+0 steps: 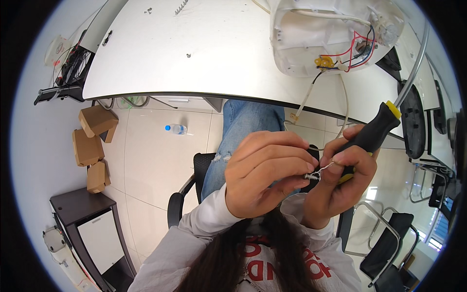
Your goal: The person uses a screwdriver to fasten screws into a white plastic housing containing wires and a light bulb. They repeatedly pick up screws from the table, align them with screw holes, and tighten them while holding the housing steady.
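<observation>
My left hand (272, 170) is closed, its fingertips pinching a small coiled metal piece (312, 176) that looks like a spring. A thin, pale twisted strand (325, 167) runs from that piece to my right hand (348, 177), whose thumb and finger pinch its end. The same right hand also grips a screwdriver (372, 131) with a black and yellow handle, its long metal shaft slanting up to the right. Beyond my hands, a white plastic appliance shell (290, 51) lies open side up on the table. Red, blue and black wires show inside it, and a pale cable (305, 103) hangs from it.
The white table (194, 73) has a dark front edge above my lap. A loose spring (181, 7) and small metal bits (188, 55) lie on it. On the floor are a water bottle (176, 129) and several cardboard boxes (87, 147). A dark cabinet (82, 204) stands at left, chairs (389, 243) at right.
</observation>
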`<state>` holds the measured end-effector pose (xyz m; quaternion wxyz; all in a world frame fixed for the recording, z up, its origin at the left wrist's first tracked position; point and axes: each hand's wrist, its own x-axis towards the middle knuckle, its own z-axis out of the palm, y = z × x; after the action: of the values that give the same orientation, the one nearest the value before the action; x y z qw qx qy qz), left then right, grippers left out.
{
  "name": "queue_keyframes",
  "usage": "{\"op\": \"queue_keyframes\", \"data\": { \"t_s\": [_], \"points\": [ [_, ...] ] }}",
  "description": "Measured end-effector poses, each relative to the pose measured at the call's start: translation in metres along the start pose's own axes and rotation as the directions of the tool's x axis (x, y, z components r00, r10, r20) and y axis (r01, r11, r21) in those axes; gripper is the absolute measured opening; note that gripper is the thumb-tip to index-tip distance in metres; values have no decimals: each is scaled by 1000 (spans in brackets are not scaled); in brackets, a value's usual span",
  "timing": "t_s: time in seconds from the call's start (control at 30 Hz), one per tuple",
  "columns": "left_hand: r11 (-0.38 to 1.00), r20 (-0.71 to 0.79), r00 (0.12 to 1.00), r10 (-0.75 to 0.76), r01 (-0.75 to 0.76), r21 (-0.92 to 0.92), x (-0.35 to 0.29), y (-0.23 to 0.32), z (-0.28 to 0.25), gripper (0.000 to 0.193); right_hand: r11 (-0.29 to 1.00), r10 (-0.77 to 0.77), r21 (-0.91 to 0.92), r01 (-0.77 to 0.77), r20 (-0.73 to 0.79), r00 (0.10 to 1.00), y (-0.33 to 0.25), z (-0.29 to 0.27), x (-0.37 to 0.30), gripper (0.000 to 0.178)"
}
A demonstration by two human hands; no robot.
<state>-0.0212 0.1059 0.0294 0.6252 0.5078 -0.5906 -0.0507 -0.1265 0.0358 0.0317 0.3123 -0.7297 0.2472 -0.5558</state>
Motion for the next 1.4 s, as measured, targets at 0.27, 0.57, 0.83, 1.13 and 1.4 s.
{"op": "queue_keyframes", "data": {
  "t_s": [0.27,0.57,0.83,1.13,1.4],
  "points": [
    [1000,-26,1000,4,-4,-8,-1,-3,0,15,1000,26,-15,-27,-48,999,7,-7,1,16],
    [1000,-93,995,-30,29,-7,-3,-7,-1,23,976,-142,-161,148,45,989,13,-14,7,8],
    [981,-169,968,-188,177,-79,-5,-8,-6,24,993,-41,-114,35,-48,998,11,-14,5,5],
    [980,-210,959,-190,173,-98,-3,-15,-2,24,996,-1,-94,2,9,1000,5,-9,7,18],
    [899,-63,954,-294,253,-358,-8,-12,-5,16,988,-53,-134,78,179,982,3,1,3,29]
  ]
}}
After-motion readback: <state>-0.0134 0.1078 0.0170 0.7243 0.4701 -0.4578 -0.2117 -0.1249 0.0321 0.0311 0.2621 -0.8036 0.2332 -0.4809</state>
